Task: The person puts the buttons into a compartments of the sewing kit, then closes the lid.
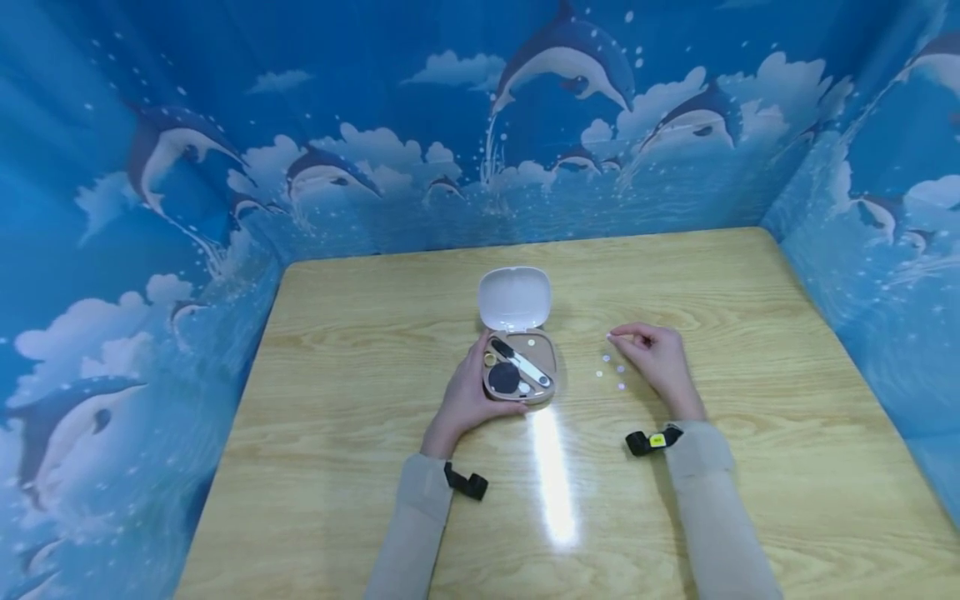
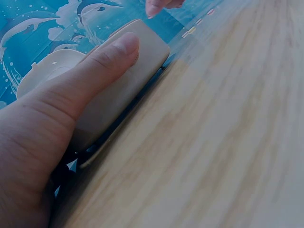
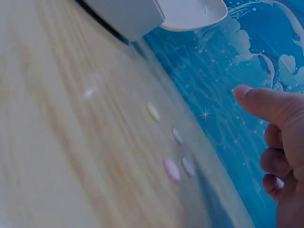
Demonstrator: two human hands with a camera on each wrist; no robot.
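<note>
My left hand (image 1: pixel 468 392) grips the left side of a small beige box (image 1: pixel 555 367), its thumb along the front wall. The white lid (image 1: pixel 515 298) stands raised at the back. Inside lie a black-and-white slim tool (image 1: pixel 531 368), a black disc (image 1: pixel 503 377), a gold ring-like piece (image 1: pixel 491 359) and small pale discs. My right hand (image 1: pixel 656 358) pinches a tiny pale button (image 1: pixel 609 337) between thumb and forefinger, above the table right of the box. Fingers hide most of it in the right wrist view. Several small buttons (image 1: pixel 620 368), white, yellowish and pinkish, lie below that hand.
The wood-grain table (image 1: pixel 337 417) reaches back to a blue dolphin-print curtain (image 1: pixel 420 192), which also hangs at both sides. Black straps with small cameras (image 1: pixel 467 483) sit on both wrists. A bright glare streak crosses the table in front of the box.
</note>
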